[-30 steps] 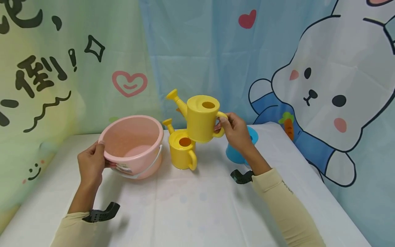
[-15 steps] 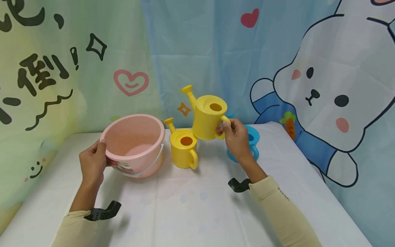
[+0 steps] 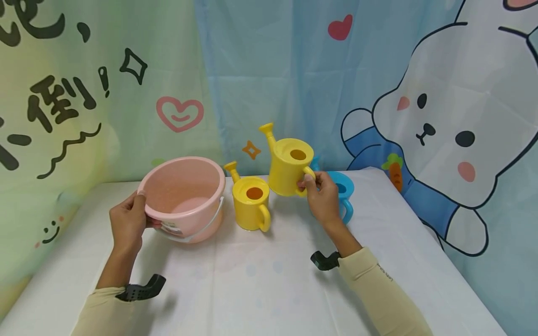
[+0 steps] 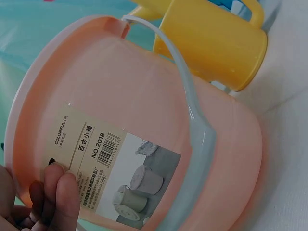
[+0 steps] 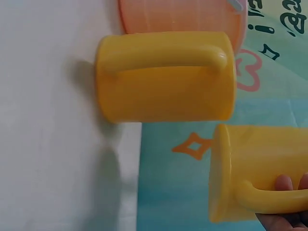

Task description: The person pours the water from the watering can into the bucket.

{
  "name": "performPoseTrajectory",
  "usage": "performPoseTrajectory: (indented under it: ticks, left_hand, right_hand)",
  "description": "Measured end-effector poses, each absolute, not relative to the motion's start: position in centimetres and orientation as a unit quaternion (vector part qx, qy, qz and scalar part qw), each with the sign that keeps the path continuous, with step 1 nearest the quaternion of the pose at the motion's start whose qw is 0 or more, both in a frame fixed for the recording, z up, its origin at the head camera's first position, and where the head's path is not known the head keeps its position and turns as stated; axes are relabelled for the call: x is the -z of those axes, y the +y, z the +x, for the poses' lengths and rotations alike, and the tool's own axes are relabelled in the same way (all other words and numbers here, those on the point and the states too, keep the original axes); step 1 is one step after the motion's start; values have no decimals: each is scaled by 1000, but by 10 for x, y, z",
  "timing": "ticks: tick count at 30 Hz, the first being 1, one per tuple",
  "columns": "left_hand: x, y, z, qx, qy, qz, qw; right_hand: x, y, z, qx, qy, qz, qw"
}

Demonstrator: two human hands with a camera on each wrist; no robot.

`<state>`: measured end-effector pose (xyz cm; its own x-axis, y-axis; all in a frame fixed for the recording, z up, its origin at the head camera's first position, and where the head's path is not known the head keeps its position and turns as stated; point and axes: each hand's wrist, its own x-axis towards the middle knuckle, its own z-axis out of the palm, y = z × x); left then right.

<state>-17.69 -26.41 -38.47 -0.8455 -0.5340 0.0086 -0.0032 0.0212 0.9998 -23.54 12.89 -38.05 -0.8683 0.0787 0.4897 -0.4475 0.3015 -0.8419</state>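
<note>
My left hand [image 3: 128, 219] grips the left rim of a pink bucket [image 3: 185, 217], thumb at the rim and fingers under its outer wall. In the left wrist view the bucket's label [image 4: 113, 168] and pale handle [image 4: 192, 115] show. My right hand [image 3: 323, 198] holds a yellow watering can [image 3: 287, 163] by its handle, raised off the table and tilted slightly, its spout up and to the left. A second yellow watering can [image 3: 245, 212] stands upright between the bucket and the held can. Behind my right hand is a blue watering can [image 3: 346, 186], partly hidden.
A white cloth [image 3: 235, 284] covers the table. Behind it hangs a printed curtain [image 3: 260, 70] with hearts, lettering and a large rabbit. A black wrist camera [image 3: 143, 289] sits on my left wrist and another black camera [image 3: 325, 261] on my right.
My right hand has carried the held yellow watering can rightward, away from above the standing yellow can, and slightly down. The bucket and my left hand stay in place.
</note>
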Motion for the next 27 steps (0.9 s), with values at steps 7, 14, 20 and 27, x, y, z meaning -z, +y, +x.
performPoseTrajectory:
  ticks: [7, 14, 20, 27]
  left_hand:
    - [385, -264, -176, 670, -686, 197, 203]
    - [385, -264, -176, 666, -688, 199, 206]
    - [385, -263, -176, 666, -689, 196, 206]
    - [385, -263, -176, 666, -690, 190, 208]
  right_hand:
    - [404, 130, -239, -576, -783, 100, 214]
    - [422, 126, -235, -576, -789, 93, 192]
    - [432, 126, -233, -576, -794, 89, 171]
    - [440, 129, -232, -575, -803, 78, 136]
